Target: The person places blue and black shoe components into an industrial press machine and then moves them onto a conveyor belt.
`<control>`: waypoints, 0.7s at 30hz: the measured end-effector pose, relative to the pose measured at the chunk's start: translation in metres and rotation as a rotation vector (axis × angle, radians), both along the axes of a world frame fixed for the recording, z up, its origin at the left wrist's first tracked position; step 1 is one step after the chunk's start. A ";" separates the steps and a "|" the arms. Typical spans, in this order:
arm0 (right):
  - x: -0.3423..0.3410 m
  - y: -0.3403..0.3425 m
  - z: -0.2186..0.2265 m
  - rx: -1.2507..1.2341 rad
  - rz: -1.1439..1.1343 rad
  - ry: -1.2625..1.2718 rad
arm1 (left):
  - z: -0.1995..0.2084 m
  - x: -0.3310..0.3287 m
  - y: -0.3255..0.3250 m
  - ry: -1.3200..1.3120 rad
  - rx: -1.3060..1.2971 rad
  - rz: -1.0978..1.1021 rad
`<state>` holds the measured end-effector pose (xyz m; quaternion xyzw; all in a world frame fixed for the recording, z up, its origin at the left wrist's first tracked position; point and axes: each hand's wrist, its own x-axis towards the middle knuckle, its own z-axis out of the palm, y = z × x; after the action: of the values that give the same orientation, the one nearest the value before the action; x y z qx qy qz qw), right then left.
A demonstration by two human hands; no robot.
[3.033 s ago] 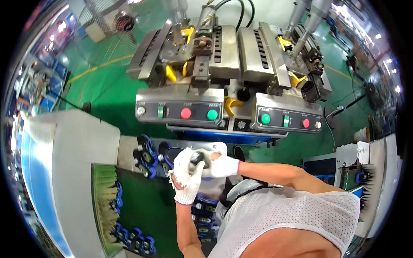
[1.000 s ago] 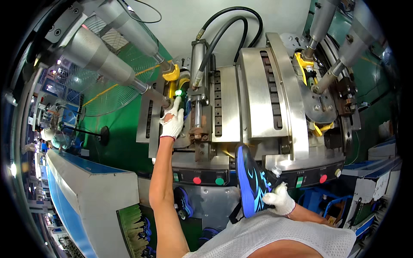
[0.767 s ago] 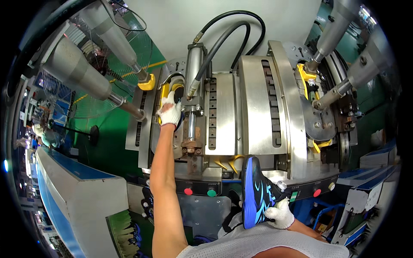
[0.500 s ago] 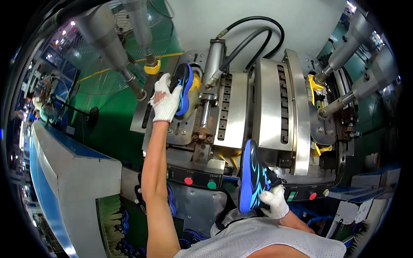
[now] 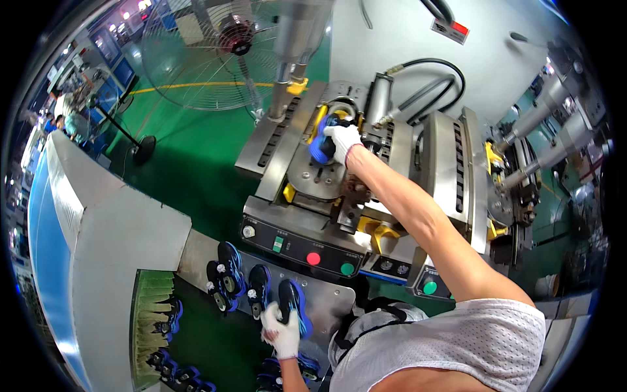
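My right hand [image 5: 345, 142], in a white knit glove, reaches across to the left station of the metal machine. Its fingers are closed on a black shoe with a blue sole [image 5: 321, 147], which sits over the machine's plate between yellow pads. Down on the grey metal shelf, my left hand [image 5: 282, 332], gloved too, is closed at the side of another black and blue shoe [image 5: 294, 302]; its fingertips are partly hidden. Just left of it stand a black shoe with white stuffing [image 5: 259, 287] and two similar shoes [image 5: 228, 271].
A control panel [image 5: 297, 248] with red and green buttons runs along the machine's front. Steel cylinders [image 5: 545, 124] slant in at the right. A grey machine housing [image 5: 130, 222] with a green-fringed opening [image 5: 153, 326] stands left, shoes beside it. Behind is a large fan [image 5: 215, 46].
My view has turned left. My left hand has come down from the machine's left station to a shoe on the shelf. My right hand has moved up and forward to that station.
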<state>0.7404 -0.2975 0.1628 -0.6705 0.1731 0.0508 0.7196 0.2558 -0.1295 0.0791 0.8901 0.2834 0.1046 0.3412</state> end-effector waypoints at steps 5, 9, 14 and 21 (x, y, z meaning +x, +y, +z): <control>0.108 -0.019 -0.127 -1.088 0.030 0.154 | -0.080 -0.096 -0.034 0.227 -0.002 0.302; 0.146 -0.034 -0.168 -1.377 0.023 0.193 | -0.122 -0.137 -0.072 0.317 0.106 0.414; 0.200 -0.044 -0.213 -1.768 0.241 -0.151 | -0.123 -0.123 -0.087 0.076 -0.152 0.566; 0.188 -0.069 -0.160 -1.000 0.426 0.037 | -0.172 -0.127 -0.071 -0.078 0.091 0.605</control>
<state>0.9281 -0.3666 0.0030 -0.9503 0.0489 0.1187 0.2835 0.1290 -0.2009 -0.0932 0.7752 0.5171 0.2479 0.2649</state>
